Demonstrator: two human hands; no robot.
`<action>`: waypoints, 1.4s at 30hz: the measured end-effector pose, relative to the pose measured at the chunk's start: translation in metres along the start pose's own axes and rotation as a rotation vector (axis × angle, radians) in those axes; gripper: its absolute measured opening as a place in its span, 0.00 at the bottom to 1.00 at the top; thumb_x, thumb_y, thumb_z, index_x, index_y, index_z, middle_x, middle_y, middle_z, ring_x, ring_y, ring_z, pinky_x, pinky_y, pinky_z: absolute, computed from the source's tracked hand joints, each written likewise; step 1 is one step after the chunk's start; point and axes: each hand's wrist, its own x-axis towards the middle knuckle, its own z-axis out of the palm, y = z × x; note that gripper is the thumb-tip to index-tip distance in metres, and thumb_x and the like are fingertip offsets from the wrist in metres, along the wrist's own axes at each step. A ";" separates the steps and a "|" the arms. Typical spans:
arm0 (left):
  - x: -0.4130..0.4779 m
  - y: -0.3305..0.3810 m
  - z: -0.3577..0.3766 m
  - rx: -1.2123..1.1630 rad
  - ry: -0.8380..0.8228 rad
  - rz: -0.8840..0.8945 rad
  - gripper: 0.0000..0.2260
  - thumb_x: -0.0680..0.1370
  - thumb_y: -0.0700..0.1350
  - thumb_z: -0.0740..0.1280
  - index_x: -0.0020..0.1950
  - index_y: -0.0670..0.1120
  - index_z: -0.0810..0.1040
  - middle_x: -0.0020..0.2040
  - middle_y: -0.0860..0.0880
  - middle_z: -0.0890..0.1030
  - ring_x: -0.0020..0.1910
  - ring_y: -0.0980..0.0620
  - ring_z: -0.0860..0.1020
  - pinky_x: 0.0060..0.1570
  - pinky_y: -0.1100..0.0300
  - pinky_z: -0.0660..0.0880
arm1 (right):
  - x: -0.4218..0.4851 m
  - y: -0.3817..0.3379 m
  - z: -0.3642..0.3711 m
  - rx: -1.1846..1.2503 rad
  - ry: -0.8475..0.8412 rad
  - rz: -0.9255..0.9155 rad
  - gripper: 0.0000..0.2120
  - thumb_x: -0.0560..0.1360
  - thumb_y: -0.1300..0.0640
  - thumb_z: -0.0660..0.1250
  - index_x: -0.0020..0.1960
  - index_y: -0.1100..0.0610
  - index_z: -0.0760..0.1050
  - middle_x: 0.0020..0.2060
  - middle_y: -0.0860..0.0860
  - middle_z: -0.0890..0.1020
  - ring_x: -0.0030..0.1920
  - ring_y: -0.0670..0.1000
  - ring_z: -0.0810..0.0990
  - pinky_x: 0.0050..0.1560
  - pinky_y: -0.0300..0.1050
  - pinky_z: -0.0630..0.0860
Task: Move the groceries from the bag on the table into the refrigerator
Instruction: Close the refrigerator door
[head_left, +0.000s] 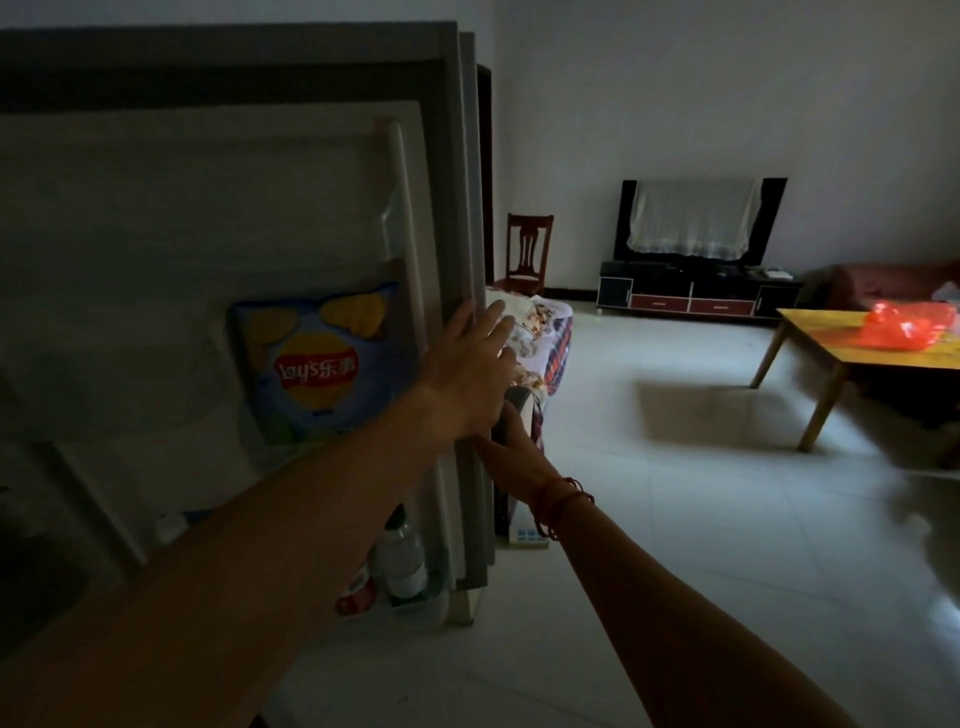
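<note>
- The grey refrigerator door stands wide open, its pale inner lining facing us and filling the left of the view.
- Tucked upright in the door shelf is a blue Lay's chip bag with a red and yellow logo, just left of the door's edge.
- The left hand lies flat against that edge, fingers straight and together, gripping nothing.
- The right hand sits just below it on the outer side of the door, a red string bracelet on its wrist. Its fingers are hidden behind the door and the other hand, so I cannot tell how it is holding.
- Low in the door sits a clear plastic bottle with a dark cap, with a red can just beside it.
- Far right, well apart from the fridge, a crumpled red plastic bag lies on the yellow wooden table.
- Against the back wall are a dark wooden chair and a black television draped in white cloth.
</note>
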 end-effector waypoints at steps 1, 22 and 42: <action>0.003 -0.001 0.003 0.033 -0.016 -0.013 0.22 0.76 0.54 0.63 0.68 0.49 0.75 0.79 0.45 0.58 0.79 0.42 0.47 0.75 0.40 0.41 | 0.006 0.002 0.004 0.017 -0.007 -0.010 0.59 0.57 0.21 0.62 0.79 0.45 0.47 0.74 0.56 0.66 0.66 0.56 0.73 0.68 0.60 0.71; -0.061 0.009 -0.004 0.060 0.062 -0.050 0.24 0.79 0.50 0.57 0.74 0.42 0.66 0.79 0.41 0.56 0.79 0.41 0.45 0.75 0.41 0.46 | -0.001 0.014 0.012 0.122 0.028 -0.117 0.56 0.59 0.21 0.65 0.78 0.42 0.47 0.76 0.54 0.65 0.72 0.58 0.69 0.67 0.65 0.71; -0.298 0.038 -0.062 -0.298 0.289 -0.168 0.33 0.77 0.53 0.65 0.78 0.44 0.57 0.80 0.40 0.51 0.79 0.43 0.48 0.75 0.41 0.55 | -0.191 0.019 0.077 -0.196 -0.100 -0.594 0.24 0.78 0.37 0.53 0.70 0.45 0.65 0.52 0.42 0.79 0.48 0.41 0.80 0.48 0.40 0.79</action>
